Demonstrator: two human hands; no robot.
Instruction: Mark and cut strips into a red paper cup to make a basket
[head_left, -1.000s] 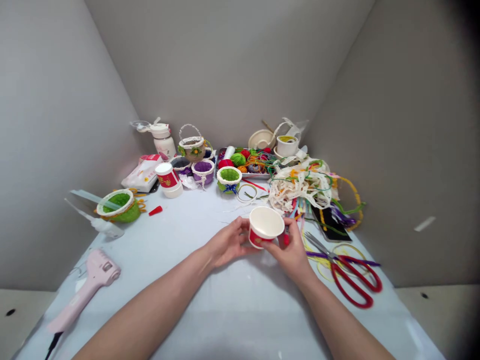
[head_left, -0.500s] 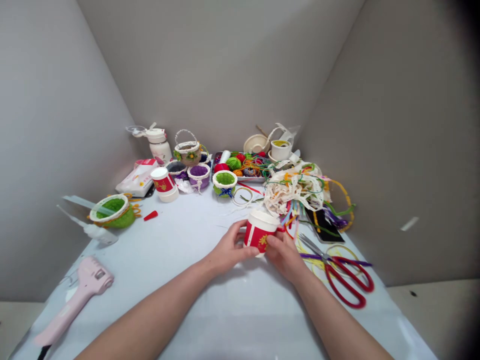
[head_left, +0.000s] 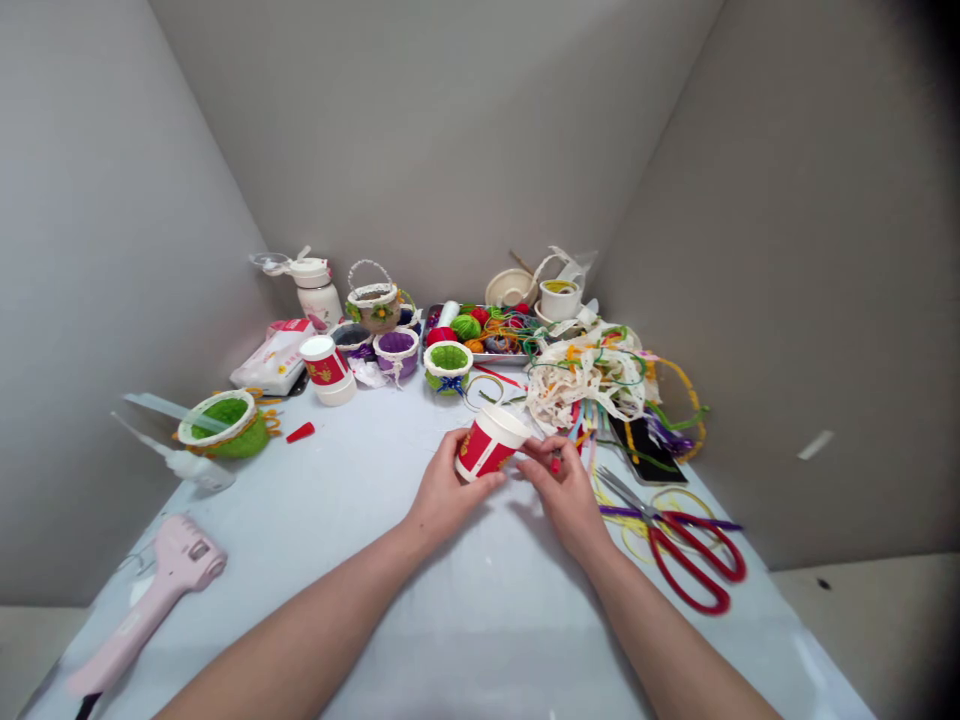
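Observation:
My left hand [head_left: 444,492] grips a red and white paper cup [head_left: 487,444], tilted so its mouth points away to the right. My right hand [head_left: 566,490] is curled beside the cup's rim, fingertips touching it, with a small red thing [head_left: 556,464] pinched near the thumb. Both hands hover just above the white table [head_left: 420,620], in the middle of it.
Red-handled scissors [head_left: 686,555] lie right of my hands. A heap of lace and coloured cords [head_left: 600,375] sits behind them. A pink glue gun [head_left: 154,600] lies front left. Yarn-wrapped cups [head_left: 225,425], another paper cup [head_left: 324,368], a yarn tray [head_left: 487,335] and a bottle [head_left: 315,285] stand behind.
The cup went from upright with its mouth toward me to tipped over to the right. It also shifted a little left in my hands.

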